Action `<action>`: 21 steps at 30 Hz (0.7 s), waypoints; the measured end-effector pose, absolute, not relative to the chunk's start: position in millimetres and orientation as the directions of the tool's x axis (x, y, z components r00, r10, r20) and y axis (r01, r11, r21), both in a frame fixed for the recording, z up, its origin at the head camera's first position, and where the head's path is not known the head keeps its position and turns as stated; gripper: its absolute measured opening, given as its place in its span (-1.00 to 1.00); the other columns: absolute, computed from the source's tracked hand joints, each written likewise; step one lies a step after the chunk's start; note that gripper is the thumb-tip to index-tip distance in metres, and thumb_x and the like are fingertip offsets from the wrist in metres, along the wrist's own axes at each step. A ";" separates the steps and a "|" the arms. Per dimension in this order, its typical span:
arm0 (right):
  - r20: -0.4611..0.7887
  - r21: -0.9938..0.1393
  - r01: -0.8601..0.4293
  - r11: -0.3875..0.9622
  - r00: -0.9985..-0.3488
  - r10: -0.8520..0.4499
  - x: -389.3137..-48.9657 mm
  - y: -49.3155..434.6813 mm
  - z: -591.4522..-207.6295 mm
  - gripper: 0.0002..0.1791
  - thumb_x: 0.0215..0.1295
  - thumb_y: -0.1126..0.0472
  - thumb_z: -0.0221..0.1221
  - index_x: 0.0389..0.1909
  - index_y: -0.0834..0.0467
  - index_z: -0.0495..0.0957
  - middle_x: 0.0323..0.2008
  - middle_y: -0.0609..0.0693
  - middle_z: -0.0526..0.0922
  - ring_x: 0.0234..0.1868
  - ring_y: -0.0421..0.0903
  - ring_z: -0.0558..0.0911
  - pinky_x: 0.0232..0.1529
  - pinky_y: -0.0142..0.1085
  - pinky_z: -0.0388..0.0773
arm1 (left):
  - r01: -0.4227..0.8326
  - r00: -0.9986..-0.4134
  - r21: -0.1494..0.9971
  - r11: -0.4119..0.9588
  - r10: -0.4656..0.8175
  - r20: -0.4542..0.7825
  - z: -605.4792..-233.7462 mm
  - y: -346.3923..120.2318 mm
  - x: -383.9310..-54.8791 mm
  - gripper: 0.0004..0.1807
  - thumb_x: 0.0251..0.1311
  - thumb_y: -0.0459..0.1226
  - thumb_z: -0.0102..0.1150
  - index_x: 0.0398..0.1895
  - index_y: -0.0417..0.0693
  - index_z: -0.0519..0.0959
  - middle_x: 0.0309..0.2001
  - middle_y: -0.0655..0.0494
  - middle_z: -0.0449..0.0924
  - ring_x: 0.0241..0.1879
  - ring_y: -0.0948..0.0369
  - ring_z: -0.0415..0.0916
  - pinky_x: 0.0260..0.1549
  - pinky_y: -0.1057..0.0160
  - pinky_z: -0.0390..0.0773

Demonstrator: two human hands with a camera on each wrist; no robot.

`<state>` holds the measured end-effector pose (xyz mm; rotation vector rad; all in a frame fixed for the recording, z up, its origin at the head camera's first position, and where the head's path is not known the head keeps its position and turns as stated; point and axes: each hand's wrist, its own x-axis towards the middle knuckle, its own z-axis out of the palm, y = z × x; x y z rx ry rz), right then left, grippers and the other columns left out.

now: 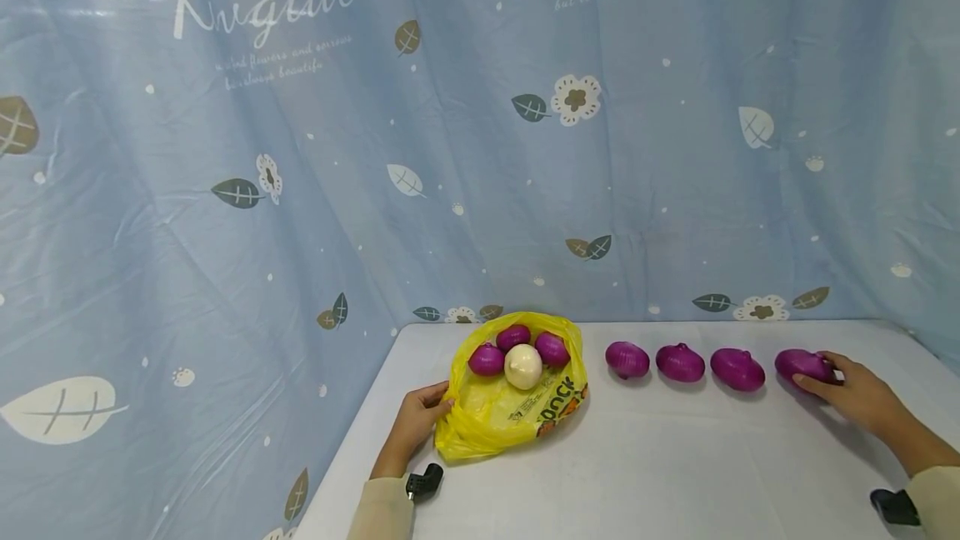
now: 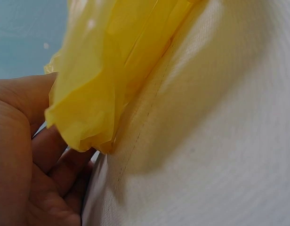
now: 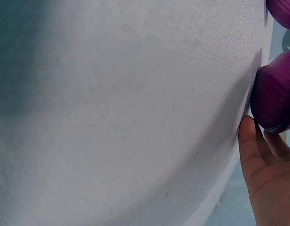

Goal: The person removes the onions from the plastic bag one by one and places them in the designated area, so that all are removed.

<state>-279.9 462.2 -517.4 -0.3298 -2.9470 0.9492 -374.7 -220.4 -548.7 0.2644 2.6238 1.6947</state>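
Note:
A yellow plastic bag [image 1: 480, 427] lies with its mouth spread on the left part of the table. Inside it a white onion [image 1: 522, 367] sits among three purple onions, one of them a left-hand purple onion [image 1: 486, 359]. My left hand [image 1: 414, 422] pinches the bag's left rim between thumb and fingers; in the left wrist view the yellow film [image 2: 88, 103] hangs from that grip. At the far right, my right hand [image 1: 862, 394] holds the end purple onion [image 1: 802, 369] of a row, thumb in front and fingers behind. The right wrist view shows fingertips against this onion [image 3: 277, 94].
Three more purple onions stand in a row between the bag and my right hand: the left one [image 1: 627, 359], the middle one [image 1: 680, 363] and the right one [image 1: 738, 369]. A blue patterned curtain [image 1: 480, 148] hangs behind the white table [image 1: 660, 473].

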 end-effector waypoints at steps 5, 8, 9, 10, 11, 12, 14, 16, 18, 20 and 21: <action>-0.052 -0.582 0.207 0.786 -0.975 0.218 -281.0 462.8 -518.0 0.23 0.23 -0.42 0.06 0.25 0.69 -0.09 0.07 0.71 0.06 0.07 0.64 0.13 0.00 0.42 0.30 | 0.137 -0.986 0.905 0.404 0.148 0.083 -549.8 -220.4 -375.6 -0.56 0.24 -0.20 0.28 0.19 -0.08 0.57 0.13 0.01 0.58 0.10 0.05 0.50 0.11 0.08 0.49; -0.073 -0.600 0.214 0.771 -0.974 0.214 -282.8 464.7 -518.2 0.29 0.18 -0.47 0.06 0.28 0.67 -0.14 0.08 0.70 0.03 0.07 0.64 0.10 0.00 0.43 0.30 | 0.141 -0.985 0.902 0.409 0.150 0.086 -549.6 -220.1 -375.0 -0.56 0.24 -0.19 0.29 0.19 -0.09 0.57 0.12 -0.01 0.58 0.10 0.04 0.50 0.11 0.07 0.49; -0.076 -0.602 0.216 0.769 -0.974 0.214 -283.4 465.2 -517.9 0.30 0.17 -0.48 0.05 0.28 0.66 -0.15 0.09 0.70 0.02 0.08 0.64 0.09 0.00 0.43 0.29 | 0.149 -0.984 0.899 0.413 0.153 0.092 -549.7 -220.1 -374.8 -0.55 0.24 -0.19 0.28 0.19 -0.11 0.57 0.12 -0.02 0.58 0.10 0.03 0.50 0.10 0.07 0.49; -0.080 -0.605 0.215 0.766 -0.974 0.210 -284.1 465.6 -518.0 0.31 0.16 -0.49 0.05 0.29 0.66 -0.17 0.09 0.71 0.02 0.08 0.65 0.09 0.00 0.43 0.29 | 0.146 -0.984 0.899 0.413 0.151 0.091 -549.9 -220.3 -374.9 -0.55 0.24 -0.19 0.29 0.19 -0.10 0.57 0.12 -0.01 0.58 0.10 0.04 0.50 0.10 0.08 0.50; -0.081 -0.606 0.212 0.766 -0.975 0.206 -284.7 466.0 -518.4 0.32 0.16 -0.50 0.04 0.29 0.66 -0.17 0.09 0.71 0.02 0.08 0.65 0.09 0.00 0.43 0.29 | 0.147 -0.984 0.899 0.413 0.151 0.092 -549.9 -220.5 -374.7 -0.55 0.24 -0.19 0.29 0.19 -0.11 0.57 0.12 -0.02 0.58 0.10 0.03 0.51 0.10 0.08 0.50; -0.083 -0.608 0.211 0.765 -0.976 0.203 -285.3 466.3 -518.7 0.32 0.17 -0.50 0.04 0.29 0.66 -0.18 0.10 0.71 0.01 0.09 0.66 0.09 0.00 0.43 0.28 | 0.148 -0.984 0.898 0.414 0.150 0.093 -550.1 -220.6 -374.6 -0.55 0.24 -0.19 0.29 0.19 -0.11 0.57 0.12 -0.02 0.58 0.09 0.03 0.51 0.10 0.08 0.50; -0.083 -0.608 0.208 0.766 -0.976 0.199 -286.0 466.4 -518.9 0.31 0.18 -0.49 0.02 0.29 0.66 -0.19 0.10 0.72 0.01 0.09 0.67 0.08 0.01 0.44 0.27 | 0.150 -0.984 0.897 0.415 0.150 0.095 -550.5 -220.7 -374.5 -0.54 0.24 -0.19 0.29 0.19 -0.12 0.57 0.12 -0.03 0.58 0.10 0.03 0.51 0.10 0.07 0.49; -0.074 -0.603 0.202 0.772 -0.977 0.198 -286.2 466.1 -518.4 0.29 0.21 -0.47 0.01 0.28 0.68 -0.18 0.10 0.72 0.02 0.09 0.68 0.09 0.01 0.44 0.26 | 0.141 -0.986 0.899 0.416 0.144 0.088 -550.3 -220.7 -374.5 -0.55 0.23 -0.19 0.30 0.18 -0.10 0.57 0.12 -0.01 0.59 0.10 0.04 0.51 0.10 0.08 0.49; -0.066 -0.598 0.196 0.777 -0.978 0.196 -285.8 465.7 -517.9 0.27 0.23 -0.45 0.01 0.28 0.68 -0.17 0.09 0.73 0.02 0.09 0.68 0.09 0.00 0.45 0.26 | 0.150 -0.984 0.899 0.412 0.149 0.096 -550.3 -220.4 -374.2 -0.55 0.23 -0.20 0.29 0.18 -0.12 0.57 0.11 -0.02 0.59 0.09 0.04 0.51 0.10 0.08 0.50; -0.060 -0.593 0.190 0.782 -0.980 0.192 -285.3 465.1 -517.8 0.26 0.24 -0.44 0.01 0.28 0.68 -0.17 0.09 0.74 0.03 0.09 0.68 0.10 -0.01 0.45 0.27 | 0.160 -0.982 0.903 0.399 0.157 0.104 -550.1 -220.3 -374.5 -0.55 0.24 -0.21 0.29 0.19 -0.14 0.56 0.11 -0.04 0.59 0.09 0.03 0.51 0.09 0.10 0.51; -0.056 -0.589 0.187 0.786 -0.980 0.191 -284.8 464.7 -517.3 0.25 0.25 -0.43 0.02 0.27 0.69 -0.17 0.09 0.74 0.03 0.08 0.69 0.10 -0.01 0.45 0.27 | 0.168 -0.980 0.904 0.393 0.162 0.111 -550.2 -220.4 -374.5 -0.55 0.24 -0.22 0.29 0.19 -0.15 0.56 0.11 -0.05 0.58 0.09 0.03 0.51 0.08 0.10 0.52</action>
